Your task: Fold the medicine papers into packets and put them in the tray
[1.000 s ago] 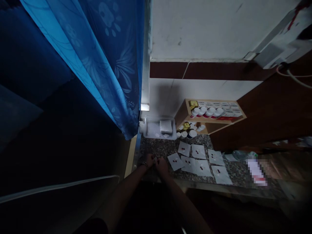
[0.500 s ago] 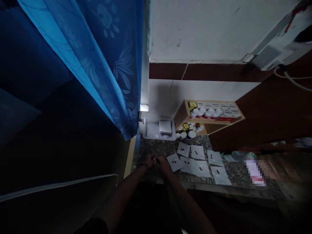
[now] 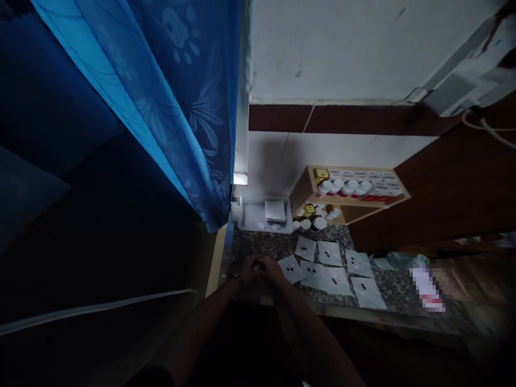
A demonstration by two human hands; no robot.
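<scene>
Left hand (image 3: 245, 267) and right hand (image 3: 271, 270) meet at the near left edge of the speckled grey stone table (image 3: 262, 244), fingers curled toward each other, knuckles up. A small pale thing (image 3: 258, 263) shows between the two grips. It is too dark and small to name, and I cannot tell whether either grip is closed on it or only touching. Dark wristband (image 3: 236, 278) on the left wrist. Hands sit low over the table edge, likely so both sets of fingers can work the one small thing.

Just right of the right hand lie about seven flat white paper squares (image 3: 329, 252) in two rough rows, edges touching or overlapping. Each has a few small dark red pills (image 3: 362, 287) near its middle. They are spread flat, likely to keep the portions apart.

Far left, against the wall, is a shallow white plastic tray (image 3: 252, 215) with a folded white stack (image 3: 275, 210) in it. Right of the tray is an open wooden shelf rack (image 3: 300, 189) with white-capped bottles (image 3: 342, 186) lying caps outward, so they are easy to pick. A yellow label (image 3: 321, 173) and the white boxes carry print too small to read. A blue flower-print curtain (image 3: 181, 107) hangs at the left.
</scene>
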